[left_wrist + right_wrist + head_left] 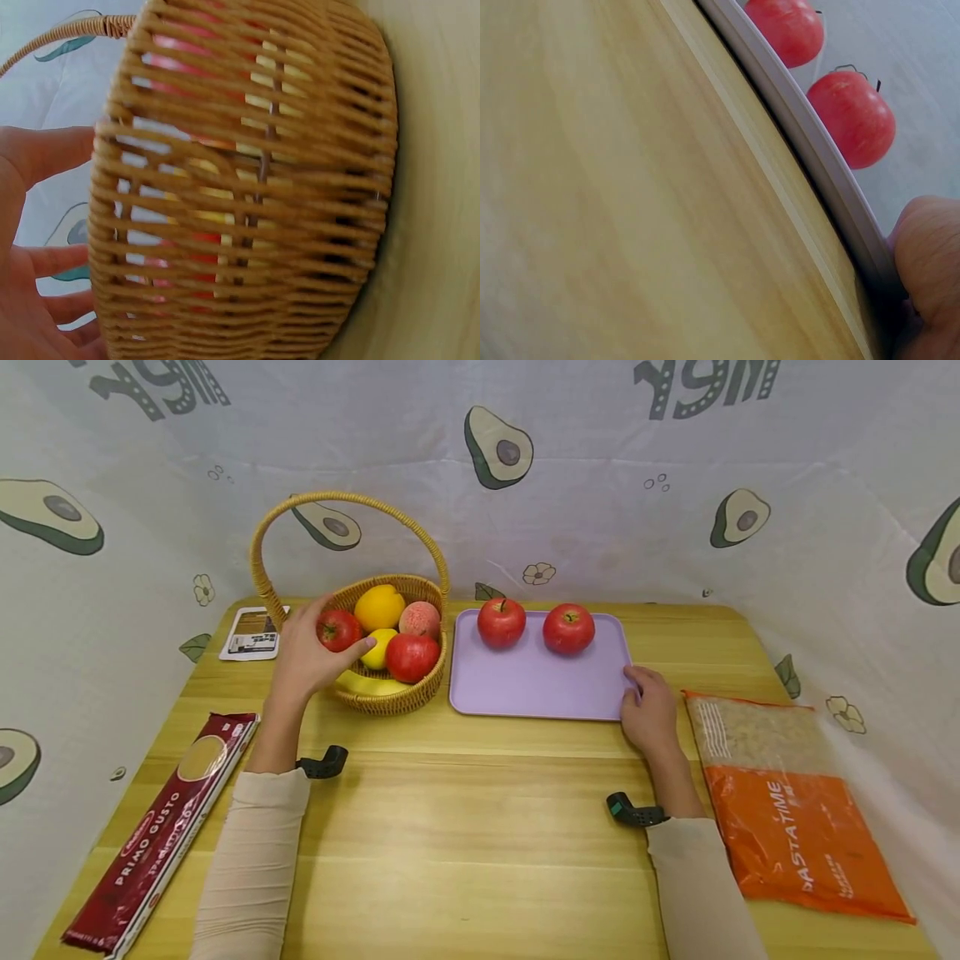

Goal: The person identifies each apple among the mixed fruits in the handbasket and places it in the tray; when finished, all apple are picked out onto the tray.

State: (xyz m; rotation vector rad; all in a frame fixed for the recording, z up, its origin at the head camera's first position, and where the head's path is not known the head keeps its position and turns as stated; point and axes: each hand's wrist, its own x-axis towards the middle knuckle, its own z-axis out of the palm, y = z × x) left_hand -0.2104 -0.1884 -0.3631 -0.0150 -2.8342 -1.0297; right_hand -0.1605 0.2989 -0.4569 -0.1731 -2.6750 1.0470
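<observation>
My left hand (303, 647) reaches over the left side of a wicker basket (386, 703), thumb and fingers spread apart around a red tomato-like fruit (340, 630). Whether the fingers touch that fruit is unclear. The thumb tip lies by a yellow lemon (380, 648). An orange (379, 608), a peach (420, 620), a red apple (412, 658) and a banana (372, 683) share the basket. With my right hand (649, 708) I grip the right edge of a lilac tray (532, 685). On it sit a red apple (501, 623) and a red fruit with a greenish top (568, 629).
A dark red spaghetti pack (165, 827) lies along the table's left side. An orange pasta bag (798, 810) lies at the right. Behind the left hand is a small white-edged packet (253, 633). A patterned cloth (585, 527) hangs behind the wooden table (465, 835).
</observation>
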